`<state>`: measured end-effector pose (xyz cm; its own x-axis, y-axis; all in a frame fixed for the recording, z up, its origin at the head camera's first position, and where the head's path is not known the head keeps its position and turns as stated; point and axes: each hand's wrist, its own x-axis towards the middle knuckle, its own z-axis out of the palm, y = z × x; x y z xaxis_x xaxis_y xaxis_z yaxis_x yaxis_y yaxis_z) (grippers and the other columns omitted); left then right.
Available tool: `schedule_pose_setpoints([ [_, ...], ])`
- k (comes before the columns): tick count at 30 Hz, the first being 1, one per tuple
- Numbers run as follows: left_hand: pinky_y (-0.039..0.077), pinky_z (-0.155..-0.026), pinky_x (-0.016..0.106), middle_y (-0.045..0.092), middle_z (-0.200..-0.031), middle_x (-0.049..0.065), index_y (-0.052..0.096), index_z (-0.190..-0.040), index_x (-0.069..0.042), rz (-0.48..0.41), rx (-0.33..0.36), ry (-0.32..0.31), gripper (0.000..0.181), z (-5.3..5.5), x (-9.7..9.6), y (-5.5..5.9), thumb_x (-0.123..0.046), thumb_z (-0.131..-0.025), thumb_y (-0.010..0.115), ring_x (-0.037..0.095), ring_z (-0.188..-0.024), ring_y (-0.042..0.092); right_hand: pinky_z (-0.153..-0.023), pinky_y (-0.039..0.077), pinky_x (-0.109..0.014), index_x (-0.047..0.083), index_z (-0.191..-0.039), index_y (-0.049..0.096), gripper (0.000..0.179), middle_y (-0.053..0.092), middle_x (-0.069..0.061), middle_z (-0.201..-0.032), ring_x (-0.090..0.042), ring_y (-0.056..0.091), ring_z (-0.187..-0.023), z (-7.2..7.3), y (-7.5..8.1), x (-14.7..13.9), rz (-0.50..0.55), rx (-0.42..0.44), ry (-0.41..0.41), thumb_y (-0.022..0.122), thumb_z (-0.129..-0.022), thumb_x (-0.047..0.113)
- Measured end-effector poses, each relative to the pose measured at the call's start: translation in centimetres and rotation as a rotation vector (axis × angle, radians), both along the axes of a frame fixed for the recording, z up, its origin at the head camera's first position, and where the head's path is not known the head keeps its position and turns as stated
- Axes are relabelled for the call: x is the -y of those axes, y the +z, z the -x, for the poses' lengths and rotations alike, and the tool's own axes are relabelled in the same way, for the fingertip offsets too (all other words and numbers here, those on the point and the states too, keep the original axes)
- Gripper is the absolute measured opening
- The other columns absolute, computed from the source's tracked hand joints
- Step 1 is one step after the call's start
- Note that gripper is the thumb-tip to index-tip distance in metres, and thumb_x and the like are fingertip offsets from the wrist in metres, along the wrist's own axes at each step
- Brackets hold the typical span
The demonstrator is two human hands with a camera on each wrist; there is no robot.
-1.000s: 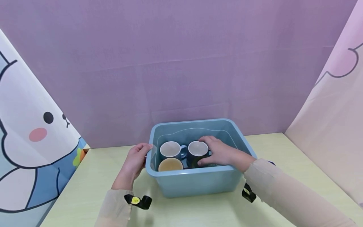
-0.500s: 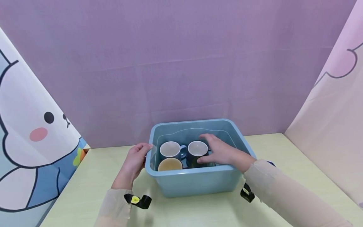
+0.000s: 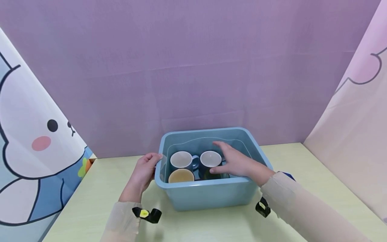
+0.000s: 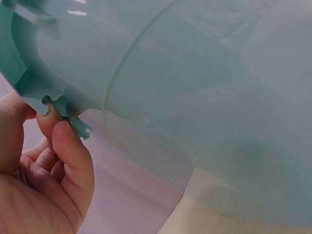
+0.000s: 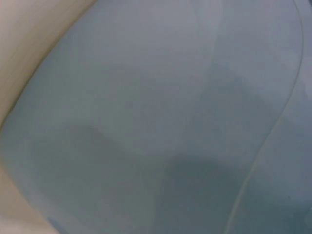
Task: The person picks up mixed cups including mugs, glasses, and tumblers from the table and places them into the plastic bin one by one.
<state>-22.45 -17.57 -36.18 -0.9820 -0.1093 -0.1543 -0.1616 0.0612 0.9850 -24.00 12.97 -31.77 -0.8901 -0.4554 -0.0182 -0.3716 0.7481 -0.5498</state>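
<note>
A light-blue plastic tub (image 3: pixel 208 195) stands on the table with several mugs inside. My left hand (image 3: pixel 145 169) grips its left rim; in the left wrist view, those fingers (image 4: pixel 73 151) curl under the rim's ribbed edge. Over the tub's right half, my right hand (image 3: pixel 237 163) has thumb and forefinger spread beside a dark mug (image 3: pixel 211 158) with a white inside. Left of that stands a blue mug (image 3: pixel 181 159), its handle turned right. A tan-lined mug (image 3: pixel 181 175) sits in front, partly hidden by the near wall. The right wrist view holds only the tub's wall (image 5: pixel 146 112).
The pale table (image 3: pixel 99 201) ends at a purple cloth backdrop (image 3: pixel 193 67). A cartoon-printed cloth (image 3: pixel 27 161) hangs on the left, a pale pink one (image 3: pixel 359 141) on the right. A black wrist strap (image 3: pixel 148 215) hangs below the left sleeve.
The fingers of my right hand have spread and come slightly away from the dark mug's rim. The left hand keeps its grip; tub and mugs stay in place.
</note>
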Motion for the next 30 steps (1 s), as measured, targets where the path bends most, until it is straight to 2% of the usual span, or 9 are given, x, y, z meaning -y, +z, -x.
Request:
schedule_pose_setpoints([
  [9,0.054,-0.068,0.027,0.060,-0.086,0.001,0.058,-0.109,-0.005,-0.006,0.001,-0.001,0.030,-0.06,0.08,0.11,-0.031,-0.096,0.052,0.015,-0.072,0.060,-0.104,0.038,-0.054,0.017,-0.150,0.018,0.099,0.026,-0.010,-0.153,-0.032,0.040,-0.132,-0.37,0.22,-0.12,0.038,-0.001,-0.016,0.073,-0.075,0.053],
  [13,0.054,-0.068,0.027,0.060,-0.087,0.002,0.058,-0.109,-0.005,-0.006,0.003,0.000,0.029,-0.07,0.03,0.11,-0.031,-0.096,0.052,0.016,-0.073,0.060,-0.104,0.037,-0.056,0.018,-0.150,0.017,0.099,0.025,-0.009,-0.154,-0.033,0.038,-0.134,-0.59,0.52,-0.28,0.052,-0.006,-0.026,0.072,-0.076,0.054],
  [21,0.054,-0.069,0.028,0.060,-0.091,0.006,0.059,-0.110,-0.006,0.006,0.008,-0.002,0.029,0.11,-0.05,0.08,-0.031,-0.096,0.052,0.016,-0.074,0.060,-0.104,0.036,-0.057,0.017,-0.151,0.017,0.098,0.025,-0.008,-0.155,-0.034,0.034,-0.137,-0.56,0.85,-0.58,0.072,-0.057,-0.027,0.070,-0.077,0.055],
  [30,0.054,-0.069,0.028,0.060,-0.090,0.005,0.059,-0.109,-0.006,0.006,0.015,0.007,0.029,0.38,-0.05,0.11,-0.031,-0.096,0.052,0.017,-0.074,0.061,-0.100,0.042,-0.055,0.016,-0.150,0.019,0.092,0.027,-0.008,-0.154,-0.035,0.035,-0.136,-0.51,1.01,-0.85,0.129,-0.104,-0.024,0.071,-0.080,0.047],
])
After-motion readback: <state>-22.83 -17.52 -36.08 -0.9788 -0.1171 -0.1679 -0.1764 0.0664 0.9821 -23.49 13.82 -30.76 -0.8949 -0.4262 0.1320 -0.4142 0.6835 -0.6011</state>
